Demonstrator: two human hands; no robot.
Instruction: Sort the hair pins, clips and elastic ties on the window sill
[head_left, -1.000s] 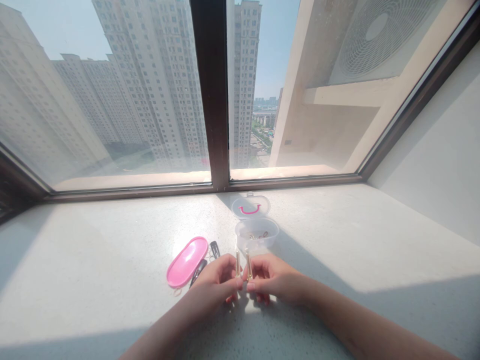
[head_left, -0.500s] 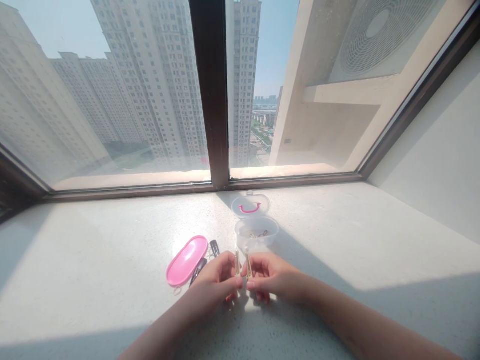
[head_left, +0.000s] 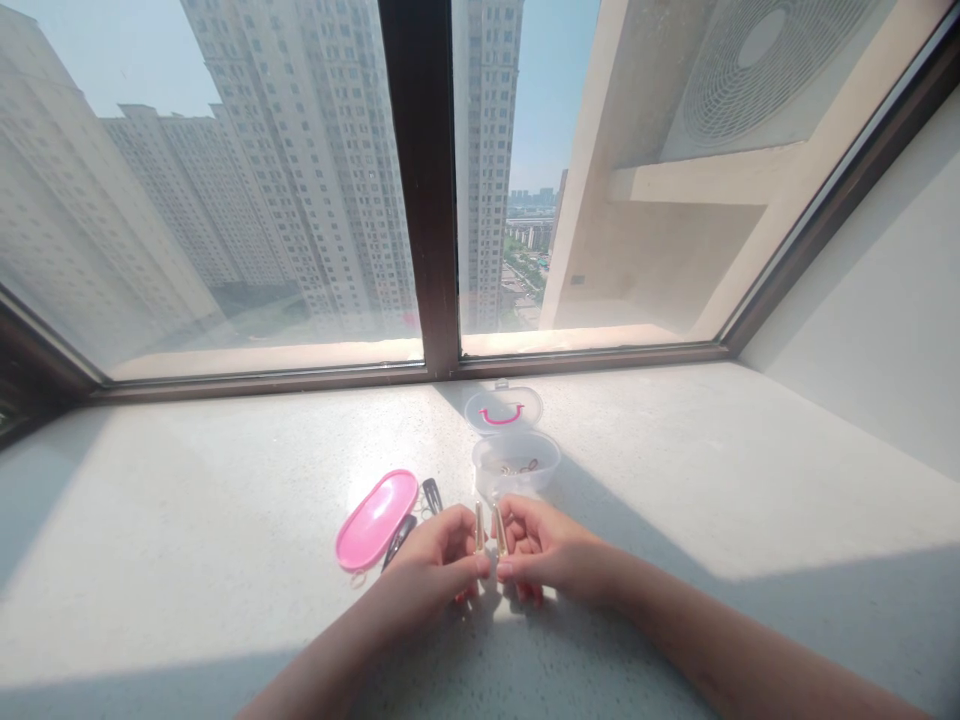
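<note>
My left hand (head_left: 450, 555) is closed, pinching a slim gold hair clip (head_left: 479, 528) upright between thumb and fingers. Close beside it, my right hand (head_left: 536, 545) grips a second gold hair clip (head_left: 500, 530), also standing up, with a narrow gap between the two. Just beyond my hands sits a clear oval box (head_left: 517, 478), its lid (head_left: 491, 402) with a pink handle tipped back toward the window. A few small hair ties or clips (head_left: 521, 467) lie inside it. Dark hair clips (head_left: 432, 494) are on the sill left of my left hand, one partly hidden by it.
A pink oval tray (head_left: 377, 522) lies to the left, a small ring-like band (head_left: 358, 578) at its near edge. The pale stone sill (head_left: 187, 530) carries everything, with the brown window frame (head_left: 441, 250) behind and a white wall (head_left: 870, 300) at right.
Both hands keep hold of their gold clips almost in place. The right clip leans slightly more to the left at its top; the whole view has shifted a little.
</note>
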